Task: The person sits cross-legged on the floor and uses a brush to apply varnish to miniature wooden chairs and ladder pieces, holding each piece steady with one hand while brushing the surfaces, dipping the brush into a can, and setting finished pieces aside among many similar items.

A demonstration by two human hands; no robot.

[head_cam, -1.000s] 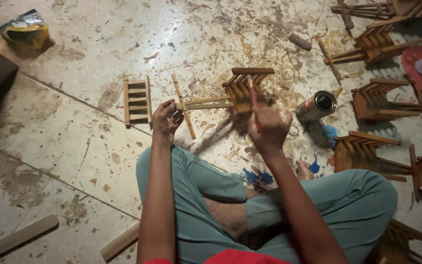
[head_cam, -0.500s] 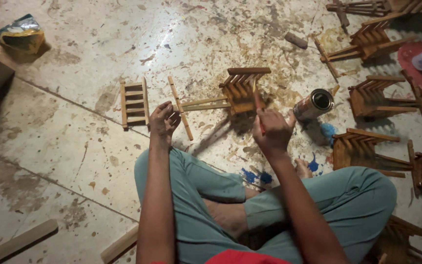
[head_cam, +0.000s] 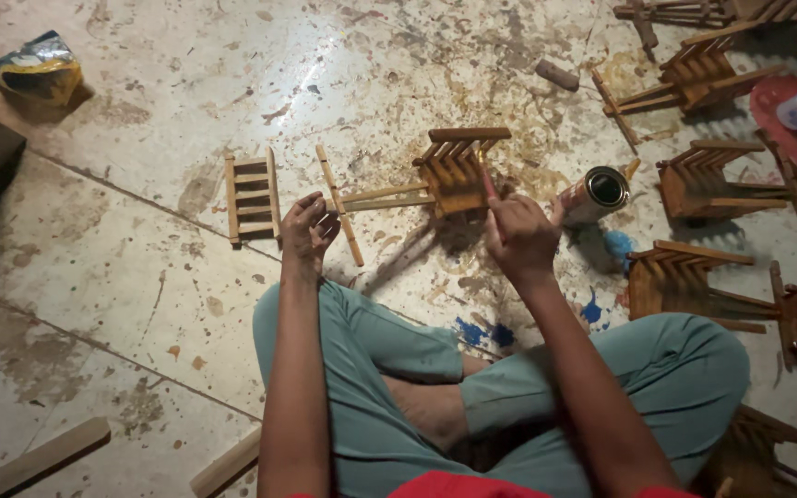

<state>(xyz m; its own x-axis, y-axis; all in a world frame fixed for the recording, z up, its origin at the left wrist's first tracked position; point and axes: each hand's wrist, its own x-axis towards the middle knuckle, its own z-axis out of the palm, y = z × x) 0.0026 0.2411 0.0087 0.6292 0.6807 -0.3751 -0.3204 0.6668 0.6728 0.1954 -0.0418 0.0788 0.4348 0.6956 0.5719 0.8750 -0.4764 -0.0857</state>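
Left hand (head_cam: 308,226) is curled round a thin wooden stick (head_cam: 339,205); right hand (head_cam: 518,235) is closed on a small brush (head_cam: 488,184), touched to the slatted wooden chair (head_cam: 454,166); stained floor (head_cam: 140,277).

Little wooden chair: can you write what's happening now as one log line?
left hand: holds leg stick of little wooden chair | right hand: grips brush on chair seat | open tin can: lying beside right hand | floor: stained
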